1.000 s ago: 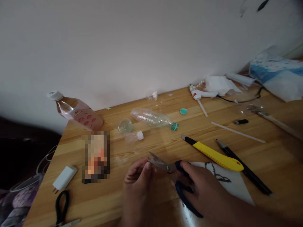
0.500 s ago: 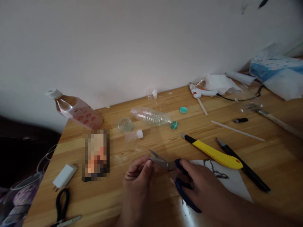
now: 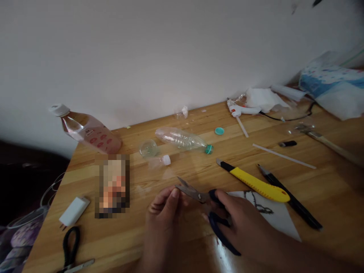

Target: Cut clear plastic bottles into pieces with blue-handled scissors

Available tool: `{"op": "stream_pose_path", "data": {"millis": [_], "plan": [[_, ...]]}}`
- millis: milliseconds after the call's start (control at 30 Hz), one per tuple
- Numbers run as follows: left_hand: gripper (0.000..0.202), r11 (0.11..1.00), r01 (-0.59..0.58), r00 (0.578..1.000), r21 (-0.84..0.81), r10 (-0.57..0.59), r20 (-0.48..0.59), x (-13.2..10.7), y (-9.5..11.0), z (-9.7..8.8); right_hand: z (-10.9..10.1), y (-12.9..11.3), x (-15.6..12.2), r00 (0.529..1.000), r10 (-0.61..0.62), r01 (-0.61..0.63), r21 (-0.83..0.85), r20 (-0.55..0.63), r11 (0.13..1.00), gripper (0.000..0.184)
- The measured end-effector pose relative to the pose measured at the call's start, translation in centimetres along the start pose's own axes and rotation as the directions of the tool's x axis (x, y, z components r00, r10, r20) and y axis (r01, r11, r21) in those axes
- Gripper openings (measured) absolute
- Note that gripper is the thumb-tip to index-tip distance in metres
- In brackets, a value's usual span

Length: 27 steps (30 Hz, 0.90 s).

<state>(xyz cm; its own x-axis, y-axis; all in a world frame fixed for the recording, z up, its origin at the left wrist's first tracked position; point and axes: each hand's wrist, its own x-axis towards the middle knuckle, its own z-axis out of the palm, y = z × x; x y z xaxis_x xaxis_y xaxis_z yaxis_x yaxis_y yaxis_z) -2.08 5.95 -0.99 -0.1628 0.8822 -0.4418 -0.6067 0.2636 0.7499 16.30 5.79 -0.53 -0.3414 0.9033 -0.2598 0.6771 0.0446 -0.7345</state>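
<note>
Dark-handled scissors [image 3: 199,196] are held in my right hand [image 3: 244,223], its fingers through the loops. The blades stand slightly apart and point left, with their tips over my left fingertips. My left hand [image 3: 165,212] is closed in a pinch between thumb and forefinger right at the blades; what it pinches is too small or too clear to make out. Just right of my right hand lies a white paper [image 3: 280,220] with a black drawn outline, partly covered by the hand. A yellow box cutter [image 3: 256,183] rests across the paper's far edge, beside a black marker [image 3: 295,201].
Behind my hands lie a clear bottle [image 3: 182,139] with a green neck, a cut bottle top with a white cap [image 3: 165,160] and a teal cap [image 3: 219,131]. A pink drink bottle [image 3: 93,132], a white charger [image 3: 74,211] and a glue gun [image 3: 241,110] surround them.
The view has shifted slightly, so everything sits a little further left and up. Both hands and the scissors keep nearly the same pose, blades still parted.
</note>
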Motion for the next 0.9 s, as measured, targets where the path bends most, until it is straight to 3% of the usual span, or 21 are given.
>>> {"op": "stream_pose_path", "data": {"millis": [133,333,900], "plan": [[0.017,1.0,-0.017,1.0,0.023,0.016,0.023,-0.1,0.1,0.1,0.0,0.0,0.0,1.0,-0.011,0.011,-0.008,-0.007,1.0,0.015],[0.012,0.978,-0.104,0.994,0.181,0.099,0.035,0.0,0.4,-0.3,-0.1,-0.2,0.0,1.0,-0.009,0.008,0.037,0.013,0.999,0.012],[0.016,0.954,-0.086,0.978,0.288,0.026,0.205,1.0,1.3,-1.0,-0.1,0.0,-0.1,0.999,0.028,-0.028,0.009,0.015,1.0,0.017]]}}
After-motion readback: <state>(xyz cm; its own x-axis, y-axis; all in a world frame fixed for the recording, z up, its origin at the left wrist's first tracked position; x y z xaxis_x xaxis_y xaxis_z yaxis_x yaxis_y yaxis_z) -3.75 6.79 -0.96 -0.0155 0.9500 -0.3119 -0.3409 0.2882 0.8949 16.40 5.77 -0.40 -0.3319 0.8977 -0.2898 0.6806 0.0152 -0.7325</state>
